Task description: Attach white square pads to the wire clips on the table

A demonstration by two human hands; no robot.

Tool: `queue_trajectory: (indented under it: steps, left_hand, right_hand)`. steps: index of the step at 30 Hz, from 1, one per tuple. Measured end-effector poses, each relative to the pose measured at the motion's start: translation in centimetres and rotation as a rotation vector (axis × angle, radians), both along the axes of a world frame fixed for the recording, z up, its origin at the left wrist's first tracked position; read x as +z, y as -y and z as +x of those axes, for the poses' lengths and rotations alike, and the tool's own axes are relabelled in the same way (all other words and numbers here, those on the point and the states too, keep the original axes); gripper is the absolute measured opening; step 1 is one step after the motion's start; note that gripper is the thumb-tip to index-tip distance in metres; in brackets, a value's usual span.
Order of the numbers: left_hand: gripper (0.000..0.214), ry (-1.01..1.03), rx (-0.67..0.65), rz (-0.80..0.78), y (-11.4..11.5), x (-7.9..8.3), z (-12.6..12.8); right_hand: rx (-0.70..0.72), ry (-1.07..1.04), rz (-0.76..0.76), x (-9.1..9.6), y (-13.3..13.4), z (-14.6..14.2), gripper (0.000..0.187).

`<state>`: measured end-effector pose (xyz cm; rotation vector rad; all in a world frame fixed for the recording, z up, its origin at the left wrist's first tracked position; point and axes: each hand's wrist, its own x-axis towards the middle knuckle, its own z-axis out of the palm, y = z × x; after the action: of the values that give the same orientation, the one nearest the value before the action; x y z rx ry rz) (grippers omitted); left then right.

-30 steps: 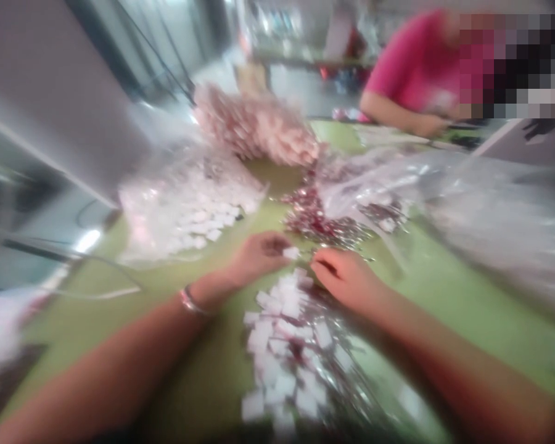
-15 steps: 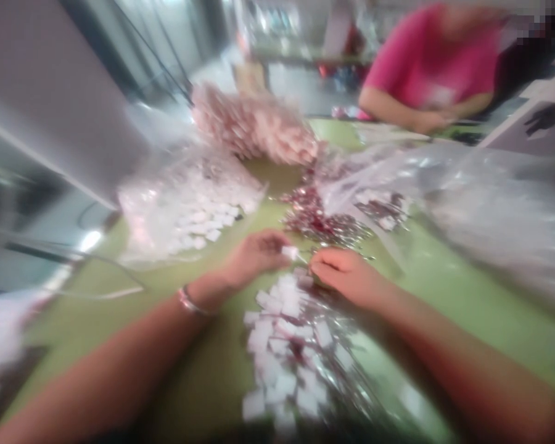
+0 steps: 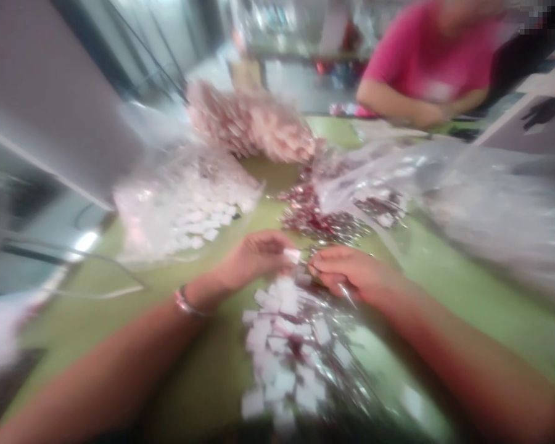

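Between the fingers of my left hand (image 3: pixel 261 256) is pinched a small white square piece (image 3: pixel 292 255). Close by on the right, my right hand (image 3: pixel 340 268) is closed on a thin shiny metal stick, whose end sticks out below the fingers. The fingertips of both hands almost meet. Under them lies a pile of white square pieces (image 3: pixel 272 379) with thin metal sticks (image 3: pixel 356 376) fanning out to the right. Just beyond the hands is a heap of small red and silver shiny parts (image 3: pixel 312 213). Blur hides their exact kind.
A clear plastic bag (image 3: pixel 139 206) of white pieces lies left, before a pale pink ruffled bundle (image 3: pixel 254 123). Large plastic sheeting (image 3: pixel 494 209) covers the right of the green table (image 3: pixel 448 296). Across it, a person in a pink shirt (image 3: pixel 425 55) sits with forearms on the edge.
My right hand has turned slightly, and the end of a thin shiny stick now shows below its fingers. My left hand keeps the white piece in nearly the same place.
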<state>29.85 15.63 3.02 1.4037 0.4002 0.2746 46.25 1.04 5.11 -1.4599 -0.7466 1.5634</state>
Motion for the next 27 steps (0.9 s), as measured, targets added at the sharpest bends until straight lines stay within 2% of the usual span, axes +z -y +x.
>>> queue_trajectory:
  steps: [2,6,10,12,14,17,18,19,20,22,24,27]
  left_hand:
    - [0.026,-0.004,-0.004,-0.024,0.2,0.0,0.1]
    - [0.026,-0.021,0.032,-0.028,0.8,-0.3,0.4]
    - [0.022,-0.042,0.035,0.076,1.7,-0.8,0.5]
    - [0.018,-0.067,0.038,0.212,1.8,-0.4,0.6]
    - [0.019,-0.065,-0.004,0.374,1.1,0.7,0.5]
    - [0.033,-0.124,-0.109,0.678,-2.0,2.7,-0.9]
    - [0.034,-0.209,-0.041,0.826,-3.5,3.2,-1.7]
    - [0.030,-0.362,0.087,0.985,-5.1,3.4,-2.5]
    - [0.028,-0.537,0.188,1.115,-6.5,3.4,-3.4]
    - [0.028,-0.783,0.242,1.296,-8.9,2.7,-4.7]
    - [0.022,-0.871,0.191,1.424,-10.1,1.8,-5.4]
    - [0.016,-0.889,0.094,1.530,-9.6,1.1,-5.6]
  right_hand:
    - [-0.020,0.069,0.020,0.4,-0.1,-0.4,0.022]
    - [-0.005,0.344,0.057,1.6,0.0,-1.7,0.027]
    - [0.028,0.534,0.041,1.7,0.0,-2.4,0.026]
    - [0.035,0.615,0.069,1.1,-0.1,-2.4,0.027]
    - [0.031,0.718,0.147,0.7,-0.2,-2.2,0.026]
    - [0.063,0.822,0.226,1.0,0.0,-2.1,0.026]
    - [0.115,0.819,0.222,1.4,0.2,-2.1,0.026]
    - [0.188,0.797,0.212,1.8,0.4,-2.0,0.025]
    - [0.266,0.768,0.205,2.2,0.6,-1.9,0.023]
    - [0.351,0.750,0.214,2.7,0.7,-1.2,0.021]
    - [0.277,0.839,0.219,2.6,0.5,0.2,0.021]
    - [0.101,1.088,0.174,1.8,0.0,2.6,0.021]
